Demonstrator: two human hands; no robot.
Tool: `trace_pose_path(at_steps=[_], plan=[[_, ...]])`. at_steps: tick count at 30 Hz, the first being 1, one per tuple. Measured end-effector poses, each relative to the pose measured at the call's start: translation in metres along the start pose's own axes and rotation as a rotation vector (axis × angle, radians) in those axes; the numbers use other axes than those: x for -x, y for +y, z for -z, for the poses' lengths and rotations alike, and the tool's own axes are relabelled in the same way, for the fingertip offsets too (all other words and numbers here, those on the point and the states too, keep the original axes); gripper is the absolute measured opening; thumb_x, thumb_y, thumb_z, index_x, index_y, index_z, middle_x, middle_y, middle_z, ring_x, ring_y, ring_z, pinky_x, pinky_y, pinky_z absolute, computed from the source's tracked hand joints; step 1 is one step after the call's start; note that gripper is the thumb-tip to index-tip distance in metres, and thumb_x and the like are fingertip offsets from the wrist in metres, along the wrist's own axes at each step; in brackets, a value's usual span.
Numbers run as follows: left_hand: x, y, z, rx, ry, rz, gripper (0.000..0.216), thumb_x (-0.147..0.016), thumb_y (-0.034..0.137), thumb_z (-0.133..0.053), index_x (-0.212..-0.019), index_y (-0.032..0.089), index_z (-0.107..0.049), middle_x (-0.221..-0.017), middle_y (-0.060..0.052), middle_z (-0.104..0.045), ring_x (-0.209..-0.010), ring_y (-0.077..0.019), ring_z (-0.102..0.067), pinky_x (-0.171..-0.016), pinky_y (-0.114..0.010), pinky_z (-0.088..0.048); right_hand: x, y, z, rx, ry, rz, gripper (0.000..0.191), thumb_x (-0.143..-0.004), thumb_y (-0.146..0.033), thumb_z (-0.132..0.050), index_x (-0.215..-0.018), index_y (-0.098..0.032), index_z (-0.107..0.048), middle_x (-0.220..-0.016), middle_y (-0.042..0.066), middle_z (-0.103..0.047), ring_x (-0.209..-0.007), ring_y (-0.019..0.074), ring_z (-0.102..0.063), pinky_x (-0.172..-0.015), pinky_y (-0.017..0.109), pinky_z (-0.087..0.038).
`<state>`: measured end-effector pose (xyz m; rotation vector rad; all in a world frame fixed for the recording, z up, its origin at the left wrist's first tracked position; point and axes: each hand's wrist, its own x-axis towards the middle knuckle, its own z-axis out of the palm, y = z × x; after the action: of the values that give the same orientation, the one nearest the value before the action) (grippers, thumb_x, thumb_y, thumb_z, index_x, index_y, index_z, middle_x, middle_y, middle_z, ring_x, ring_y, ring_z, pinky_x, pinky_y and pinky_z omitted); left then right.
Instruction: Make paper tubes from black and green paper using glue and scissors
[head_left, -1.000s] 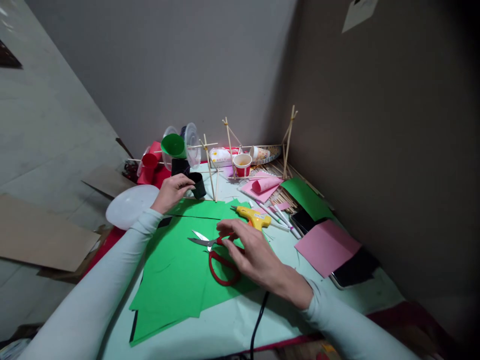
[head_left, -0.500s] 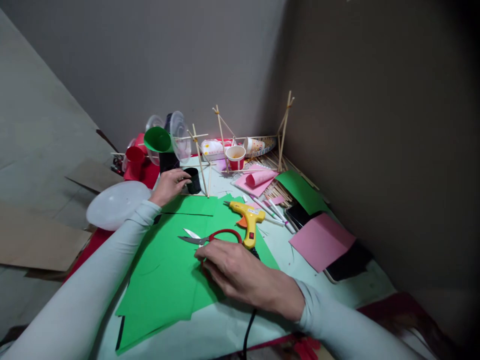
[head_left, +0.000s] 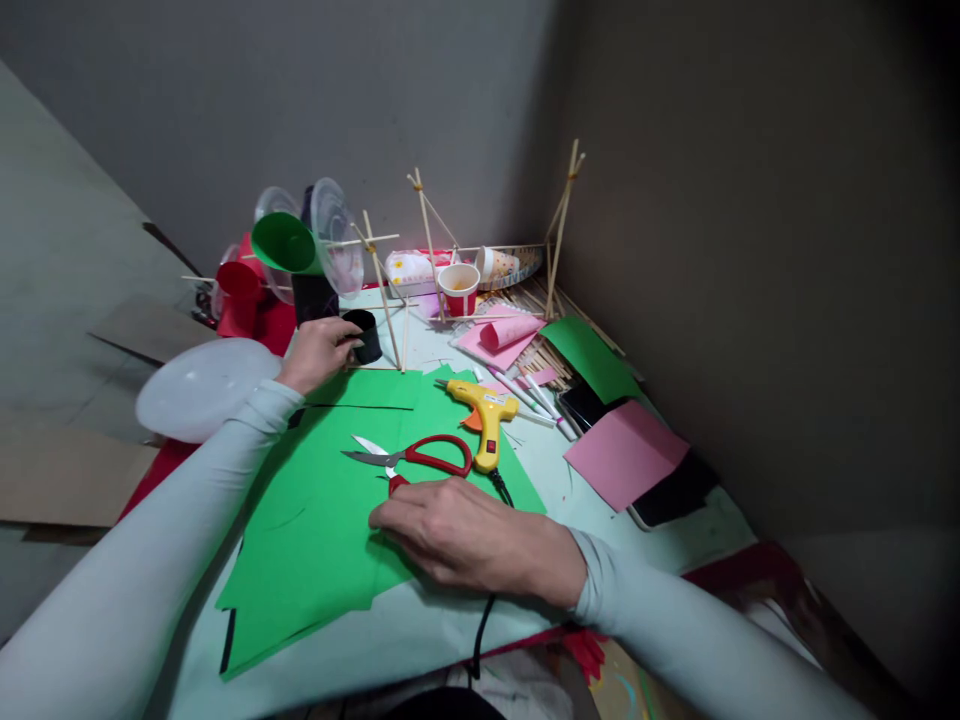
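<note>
My left hand (head_left: pixel 321 352) is closed on the rim of a short black paper tube (head_left: pixel 367 340) standing beyond the green sheets. Curled low over the green paper (head_left: pixel 300 530), my right hand (head_left: pixel 465 535) has its fingertips together; whatever they hold, if anything, is hidden. It covers part of one handle of the red-handled scissors (head_left: pixel 436 455), which lie with their blades apart. A yellow glue gun (head_left: pixel 491 415) rests on its side just past them. One thin dark strip (head_left: pixel 360 407) lies across the green paper near my left wrist.
Stick frames (head_left: pixel 382 285) stand at the back beside a red-and-white paper cup (head_left: pixel 459 290). Left are a green cone (head_left: pixel 283 242), clear plastic discs and a white balloon (head_left: pixel 210 388). Markers (head_left: pixel 525 395), pink paper (head_left: pixel 626 455) and a phone (head_left: pixel 675 490) lie right.
My right hand has drawn back slightly toward me, uncovering more of the scissors, which stay in place. My left hand remains at the black tube. The whole view has shifted a little.
</note>
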<state>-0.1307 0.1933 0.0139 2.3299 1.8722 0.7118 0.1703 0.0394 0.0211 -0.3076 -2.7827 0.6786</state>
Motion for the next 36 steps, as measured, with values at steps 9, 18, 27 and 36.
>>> trace_pose_path(at_steps=[9,18,27,36], plan=[[0.027,0.027,0.018,0.043,0.207,-0.071,0.030,-0.096,0.033,-0.060,-0.117,0.019,-0.075,-0.127,-0.012,-0.074,-0.111,-0.0270,-0.070,-0.095,-0.039,-0.055,0.001,0.001,0.002,-0.041,0.000,-0.061,0.017,-0.098,-0.007,-0.049,-0.105,-0.018,-0.060,-0.096,0.006,-0.068,-0.078,0.0172,-0.057,-0.065,0.029,-0.038],[0.086,0.013,0.006,0.009,-0.077,-0.195,0.041,-0.087,0.046,-0.069,-0.113,0.016,-0.077,-0.124,-0.018,-0.077,-0.121,-0.0366,-0.067,-0.105,-0.053,-0.053,0.000,0.004,-0.006,0.221,0.066,-0.154,0.012,-0.105,-0.018,-0.050,-0.105,-0.017,-0.062,-0.096,0.004,-0.068,-0.081,0.0181,-0.059,-0.068,0.032,-0.040],[0.093,0.016,-0.004,-0.059,-0.146,-0.208,0.026,-0.096,0.023,-0.056,-0.116,0.019,-0.072,-0.112,-0.015,-0.077,-0.107,-0.0295,-0.071,-0.099,-0.046,-0.055,-0.002,0.021,-0.019,0.425,0.074,-0.256,0.013,-0.100,-0.008,-0.052,-0.105,-0.015,-0.062,-0.098,0.011,-0.067,-0.087,0.0261,-0.056,-0.076,0.039,-0.042],[0.082,0.000,-0.001,-0.095,-0.226,-0.260,0.040,-0.098,0.037,-0.065,-0.132,0.016,-0.064,-0.137,-0.016,-0.066,-0.126,-0.0330,-0.062,-0.107,-0.056,-0.051,0.000,0.004,-0.020,0.371,0.104,-0.215,0.022,-0.085,0.001,-0.058,-0.100,-0.015,-0.060,-0.094,0.009,-0.065,-0.083,0.0251,-0.056,-0.067,0.036,-0.042]])
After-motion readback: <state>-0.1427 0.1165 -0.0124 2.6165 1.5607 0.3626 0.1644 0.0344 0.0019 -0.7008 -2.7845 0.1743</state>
